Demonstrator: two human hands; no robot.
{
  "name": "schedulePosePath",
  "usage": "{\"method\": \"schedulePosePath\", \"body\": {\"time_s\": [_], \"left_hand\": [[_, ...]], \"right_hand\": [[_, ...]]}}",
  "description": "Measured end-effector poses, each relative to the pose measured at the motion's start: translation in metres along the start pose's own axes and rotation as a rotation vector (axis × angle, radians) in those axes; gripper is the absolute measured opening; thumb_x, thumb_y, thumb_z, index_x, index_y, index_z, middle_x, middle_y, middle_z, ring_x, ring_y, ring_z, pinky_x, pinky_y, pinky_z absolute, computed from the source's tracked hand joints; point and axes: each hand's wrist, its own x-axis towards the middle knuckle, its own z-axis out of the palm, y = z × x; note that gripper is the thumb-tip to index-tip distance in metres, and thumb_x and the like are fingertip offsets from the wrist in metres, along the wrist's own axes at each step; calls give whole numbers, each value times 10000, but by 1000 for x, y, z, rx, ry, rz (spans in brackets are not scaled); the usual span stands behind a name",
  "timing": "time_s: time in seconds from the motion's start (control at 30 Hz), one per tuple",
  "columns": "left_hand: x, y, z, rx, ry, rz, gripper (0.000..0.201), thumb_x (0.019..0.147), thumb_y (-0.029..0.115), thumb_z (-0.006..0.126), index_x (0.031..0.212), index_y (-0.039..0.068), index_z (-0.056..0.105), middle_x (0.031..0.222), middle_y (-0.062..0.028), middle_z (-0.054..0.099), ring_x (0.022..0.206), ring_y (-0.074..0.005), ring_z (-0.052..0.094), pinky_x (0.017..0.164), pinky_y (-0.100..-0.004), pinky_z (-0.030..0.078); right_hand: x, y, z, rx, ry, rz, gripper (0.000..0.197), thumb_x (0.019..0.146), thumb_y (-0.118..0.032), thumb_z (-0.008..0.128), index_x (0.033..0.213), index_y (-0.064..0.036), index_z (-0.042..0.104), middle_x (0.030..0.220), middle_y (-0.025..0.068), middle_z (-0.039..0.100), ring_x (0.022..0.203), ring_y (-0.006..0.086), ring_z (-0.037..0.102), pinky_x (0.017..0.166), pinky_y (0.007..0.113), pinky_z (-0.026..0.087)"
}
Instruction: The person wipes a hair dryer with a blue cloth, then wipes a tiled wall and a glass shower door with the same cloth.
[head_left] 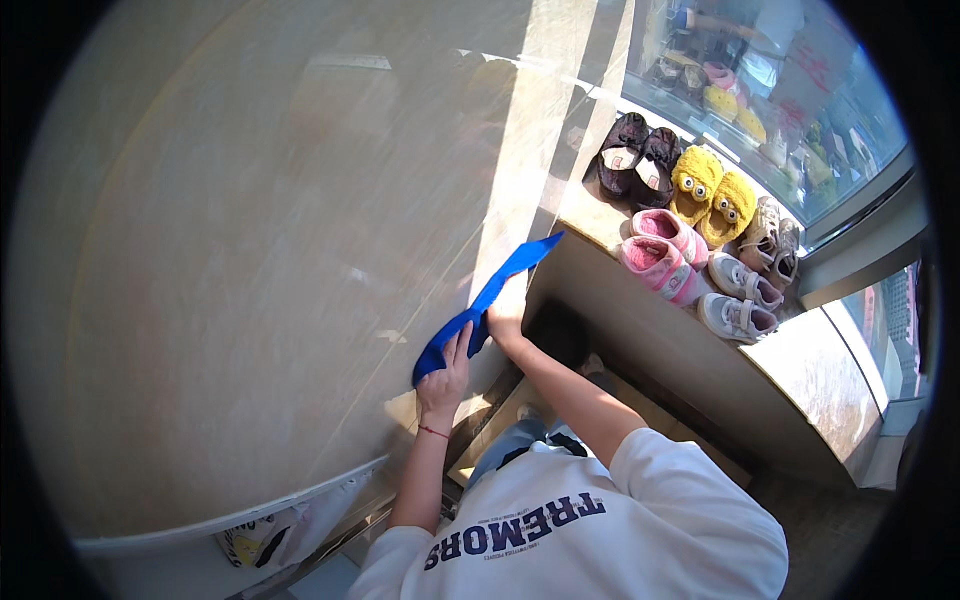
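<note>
A blue cloth (492, 296), bunched into a long narrow strip, lies slantwise along the edge of a broad beige glossy surface (250, 250). My left hand (445, 384), with a thin red string at the wrist, grips the cloth's nearer end, two fingers laid over it. Farther up, my right hand (507, 312) is closed on the cloth's middle; its fingertips are partly hidden by the fabric. Beyond my right hand the cloth's far end tapers to a free point.
On a ledge to the right, by the window (780, 110), stand black shoes (655, 168), yellow fuzzy slippers (728, 205), pink slippers (660, 262), white sneakers (738, 315) and beige shoes (765, 235). A printed white bag (290, 535) sits below the surface's rim at lower left.
</note>
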Motion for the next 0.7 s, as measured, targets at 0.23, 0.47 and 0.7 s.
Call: {"method": "schedulePosePath", "body": {"time_s": [0.23, 0.47, 0.7], "left_hand": [[-121, -14, 46, -287, -246, 22, 613, 827, 144, 606, 1404, 330, 519, 1286, 35, 626, 492, -136, 581, 503, -285, 486], [-98, -77, -48, 79, 342, -471, 576, 902, 361, 614, 1443, 211, 483, 1484, -214, 361, 1381, -547, 237, 1065, -717, 154], [-64, -62, -32, 169, 393, -593, 339, 850, 428, 626, 849, 89, 609, 1332, -247, 489, 1402, -621, 26, 1049, -773, 32]], "right_hand": [[-108, 12, -26, -271, -570, 108, 699, 930, -257, 602, 1394, 147, 269, 1440, 405, 255, 1319, 536, 310, 1104, 515, 303], [-18, -152, -27, 150, -338, -573, 625, 743, -234, 771, 1246, -5, 480, 1453, 338, 303, 1335, 556, 302, 1105, 631, 234], [-15, -151, 11, 172, -332, -1105, 204, 730, -223, 713, 920, -162, 665, 1184, 136, 573, 1179, 396, 492, 1108, 625, 204]]}}
